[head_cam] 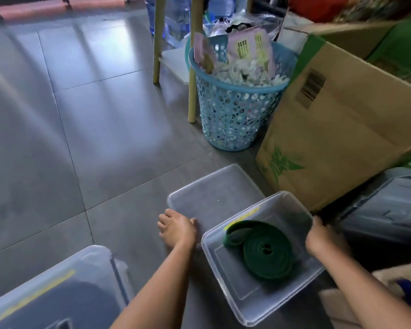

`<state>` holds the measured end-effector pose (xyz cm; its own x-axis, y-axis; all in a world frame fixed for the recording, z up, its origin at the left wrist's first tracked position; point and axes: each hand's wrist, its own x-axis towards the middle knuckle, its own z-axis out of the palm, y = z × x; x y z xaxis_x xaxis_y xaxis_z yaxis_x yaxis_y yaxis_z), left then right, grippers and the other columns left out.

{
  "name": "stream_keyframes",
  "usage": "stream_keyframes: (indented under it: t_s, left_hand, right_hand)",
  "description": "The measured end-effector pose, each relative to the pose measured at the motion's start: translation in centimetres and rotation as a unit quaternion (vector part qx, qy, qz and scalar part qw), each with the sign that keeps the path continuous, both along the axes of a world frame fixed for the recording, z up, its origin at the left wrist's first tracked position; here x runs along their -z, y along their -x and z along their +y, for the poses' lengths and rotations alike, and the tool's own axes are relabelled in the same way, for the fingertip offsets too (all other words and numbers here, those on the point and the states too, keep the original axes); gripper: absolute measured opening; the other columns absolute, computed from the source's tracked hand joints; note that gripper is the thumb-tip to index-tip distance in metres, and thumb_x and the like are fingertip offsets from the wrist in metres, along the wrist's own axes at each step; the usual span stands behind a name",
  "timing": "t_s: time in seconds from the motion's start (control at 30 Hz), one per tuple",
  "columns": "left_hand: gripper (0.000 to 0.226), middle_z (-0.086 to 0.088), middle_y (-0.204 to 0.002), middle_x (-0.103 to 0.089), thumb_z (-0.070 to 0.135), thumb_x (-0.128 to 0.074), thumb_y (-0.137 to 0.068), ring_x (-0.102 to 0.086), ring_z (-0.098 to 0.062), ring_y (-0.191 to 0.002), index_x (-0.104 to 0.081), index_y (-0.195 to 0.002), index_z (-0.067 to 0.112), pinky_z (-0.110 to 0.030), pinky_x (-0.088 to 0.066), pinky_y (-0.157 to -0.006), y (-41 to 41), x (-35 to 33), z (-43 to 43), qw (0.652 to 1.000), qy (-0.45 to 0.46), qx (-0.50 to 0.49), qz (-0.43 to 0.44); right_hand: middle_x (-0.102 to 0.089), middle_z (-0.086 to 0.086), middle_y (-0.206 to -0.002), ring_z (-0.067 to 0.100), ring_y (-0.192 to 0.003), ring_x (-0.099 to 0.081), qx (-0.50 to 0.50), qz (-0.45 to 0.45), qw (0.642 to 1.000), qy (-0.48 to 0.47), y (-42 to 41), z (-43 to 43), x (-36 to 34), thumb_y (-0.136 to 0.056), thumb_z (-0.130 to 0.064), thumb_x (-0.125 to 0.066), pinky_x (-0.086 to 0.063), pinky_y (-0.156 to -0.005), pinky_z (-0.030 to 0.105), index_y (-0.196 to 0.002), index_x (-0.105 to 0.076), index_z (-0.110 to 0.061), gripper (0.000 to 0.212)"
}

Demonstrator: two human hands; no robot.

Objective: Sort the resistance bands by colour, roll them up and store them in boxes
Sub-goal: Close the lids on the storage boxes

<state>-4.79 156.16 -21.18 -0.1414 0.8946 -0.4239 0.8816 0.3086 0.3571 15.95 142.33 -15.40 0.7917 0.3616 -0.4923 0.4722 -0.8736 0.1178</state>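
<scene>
A rolled dark green resistance band (263, 251) lies inside a clear plastic box (226, 271) on the floor, its loose end sticking up towards a yellow label. My right hand (323, 238) grips the box's far right rim. My left hand (177, 227) rests, fingers spread, on the near left edge of a flat clear lid (214, 193) lying on the floor just behind the box.
Another lidded clear box (55, 288) stands at the lower left. Behind the lid are a blue mesh basket (235, 115) full of scraps, wooden legs (192, 67) and a leaning cardboard carton (337, 143). A grey-blue bin (389, 205) sits at the right.
</scene>
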Motion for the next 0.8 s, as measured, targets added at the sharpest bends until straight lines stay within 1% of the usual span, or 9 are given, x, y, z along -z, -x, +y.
stream_keyframes:
  t_s: [0.13, 0.23, 0.33, 0.4, 0.47, 0.53, 0.63, 0.73, 0.8]
  left_hand:
    - [0.045, -0.019, -0.132, -0.036, 0.029, -0.056, -0.09, -0.033, -0.034, -0.123, -0.04, -0.127, 0.01, -0.039, -0.025, -0.104, 1.4, 0.5, 0.2, 0.998, -0.024, -0.06, -0.02]
    - [0.04, -0.021, -0.133, -0.033, 0.025, -0.055, -0.091, -0.031, -0.036, -0.124, -0.045, -0.128, 0.016, -0.04, -0.024, -0.104, 3.9, 0.6, 2.8, 0.994, -0.04, -0.102, -0.017]
    - [0.031, -0.02, -0.132, -0.033, 0.015, -0.05, -0.091, -0.034, -0.036, -0.122, -0.05, -0.122, 0.016, -0.04, -0.026, -0.103, 5.8, 0.7, 4.2, 0.993, -0.011, -0.113, -0.015]
    - [0.028, -0.018, -0.131, -0.034, 0.01, -0.044, -0.091, -0.036, -0.035, -0.12, -0.048, -0.119, 0.01, -0.041, -0.029, -0.102, 6.0, 1.2, 3.9, 0.994, -0.003, -0.108, -0.016]
    - [0.028, -0.018, -0.133, -0.035, 0.008, -0.041, -0.092, -0.036, -0.036, -0.121, -0.044, -0.12, 0.005, -0.042, -0.032, -0.101, 6.2, 1.8, 3.6, 0.994, 0.006, -0.112, -0.016]
    - [0.031, -0.017, -0.137, -0.033, 0.01, -0.038, -0.094, -0.036, -0.035, -0.123, -0.043, -0.124, 0.003, -0.039, -0.03, -0.102, 6.7, 1.9, 3.5, 0.992, 0.019, -0.124, -0.027]
    - [0.038, -0.018, -0.144, -0.027, 0.007, -0.037, -0.095, -0.028, -0.034, -0.132, -0.045, -0.132, 0.007, -0.038, -0.027, -0.106, 6.9, 1.5, 3.9, 0.989, 0.045, -0.099, -0.097]
    - [0.045, -0.02, -0.142, -0.036, 0.013, -0.043, -0.089, -0.038, -0.036, -0.128, -0.045, -0.133, 0.009, -0.039, -0.035, -0.107, 6.8, 0.4, 4.3, 0.974, 0.059, -0.103, -0.194]
    - [0.04, -0.022, -0.13, -0.043, 0.009, -0.041, -0.087, -0.052, -0.034, -0.104, -0.049, -0.125, 0.001, -0.019, -0.046, -0.087, 6.7, -1.1, 5.1, 0.962, 0.004, -0.1, -0.254]
  right_hand:
    - [-0.037, 0.013, -0.142, 0.033, -0.127, -0.04, -0.037, -0.008, 0.999, 0.026, 1.7, -0.6, -1.2, -0.098, -0.015, -0.026, -0.037, -0.098, 0.039, -0.135, -0.029, -0.012, 0.037]
    - [-0.051, 0.011, -0.13, 0.03, -0.118, -0.05, -0.11, 0.01, 0.993, 0.038, 1.7, -0.3, -2.4, -0.1, -0.035, -0.022, -0.04, -0.086, 0.033, -0.125, -0.045, -0.014, 0.04]
    - [-0.058, 0.015, -0.12, 0.031, -0.11, -0.055, -0.139, 0.031, 0.988, -0.059, 1.1, 2.2, -2.1, -0.099, -0.039, -0.022, -0.04, -0.081, 0.032, -0.104, -0.06, -0.012, 0.047]
    - [-0.06, 0.021, -0.114, 0.033, -0.105, -0.055, -0.166, 0.061, 0.971, -0.159, 1.9, 4.8, -1.7, -0.099, -0.034, -0.027, -0.037, -0.078, 0.033, -0.079, -0.055, -0.015, 0.04]
    - [-0.056, 0.018, -0.121, 0.031, -0.112, -0.052, -0.214, 0.071, 0.961, -0.163, 3.7, 7.7, -1.3, -0.1, -0.027, -0.023, -0.036, -0.091, 0.035, -0.091, -0.056, -0.013, 0.037]
    - [-0.046, 0.014, -0.136, 0.028, -0.126, -0.042, -0.249, 0.085, 0.963, -0.062, 5.8, 10.2, -0.7, -0.101, -0.022, -0.019, -0.024, -0.108, 0.045, -0.123, -0.048, -0.012, 0.038]
    - [-0.029, 0.015, -0.15, 0.031, -0.137, -0.028, -0.203, 0.16, 0.966, 0.02, 6.9, 13.0, 2.4, -0.101, -0.039, -0.015, -0.015, -0.114, 0.05, -0.142, -0.032, -0.01, 0.053]
    - [-0.033, 0.02, -0.147, 0.032, -0.135, -0.032, -0.158, 0.2, 0.964, -0.069, 6.6, 13.2, 3.0, -0.099, -0.046, -0.02, -0.025, -0.111, 0.044, -0.138, -0.038, -0.001, 0.062]
    - [-0.046, 0.021, -0.137, 0.032, -0.127, -0.043, -0.123, 0.23, 0.943, -0.207, 6.1, 13.4, 1.5, -0.1, -0.039, -0.03, -0.033, -0.104, 0.036, -0.129, -0.049, 0.003, 0.054]
